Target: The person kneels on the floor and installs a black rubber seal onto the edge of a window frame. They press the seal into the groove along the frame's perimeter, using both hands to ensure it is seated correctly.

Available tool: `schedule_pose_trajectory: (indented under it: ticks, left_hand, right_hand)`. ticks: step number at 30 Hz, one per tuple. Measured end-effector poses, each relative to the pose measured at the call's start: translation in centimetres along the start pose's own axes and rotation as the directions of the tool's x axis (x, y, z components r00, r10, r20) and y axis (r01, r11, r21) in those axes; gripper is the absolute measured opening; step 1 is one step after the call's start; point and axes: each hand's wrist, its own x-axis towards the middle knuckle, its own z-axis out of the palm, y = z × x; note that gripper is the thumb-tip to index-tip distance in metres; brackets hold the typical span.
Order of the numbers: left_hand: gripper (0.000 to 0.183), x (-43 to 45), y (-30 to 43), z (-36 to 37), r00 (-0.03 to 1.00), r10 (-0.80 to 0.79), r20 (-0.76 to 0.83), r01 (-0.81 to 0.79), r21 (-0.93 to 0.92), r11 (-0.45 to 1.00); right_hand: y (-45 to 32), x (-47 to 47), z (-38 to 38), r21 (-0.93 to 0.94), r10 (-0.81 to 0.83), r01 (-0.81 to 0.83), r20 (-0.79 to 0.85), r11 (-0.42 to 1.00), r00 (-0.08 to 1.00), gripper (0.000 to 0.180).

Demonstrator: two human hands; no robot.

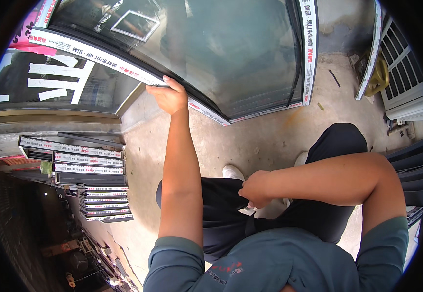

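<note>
A large glazed window panel (240, 54) with a dark frame stands before me, tilted in this view. White protective tape with printed writing covers the edges of its frame (124, 67). My left hand (169, 95) grips the left edge of that frame, thumb on the side near the glass and fingers around the outer side. Over my lap, between my knees, is my right hand (258, 189) with its fingers curled. The fingertips are partly hidden, so whether they pinch something small cannot be made out.
Taped frame profiles (89, 160) are stacked at left, below a window with white tape strips (54, 78). An olive plastic container (378, 76) stands at right beside a white slatted unit (403, 69). A dark strip (334, 78) lies on the concrete floor (204, 146).
</note>
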Motion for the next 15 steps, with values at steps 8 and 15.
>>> schedule_pose_trajectory:
  ticks: [8,15]
  left_hand:
    - [0.076,-0.9,-0.6,-0.4,0.995,0.1,0.021,-0.097,-0.11,0.989]
    - [0.075,-1.5,-1.5,-0.2,0.993,0.113,0.028,-0.109,-0.117,0.987]
  right_hand:
    - [-0.2,0.2,-0.6,0.0,-0.006,0.006,0.012,1.0,1.0,0.039]
    - [-0.3,0.5,-0.5,0.001,-0.018,0.018,0.014,1.0,1.0,0.037]
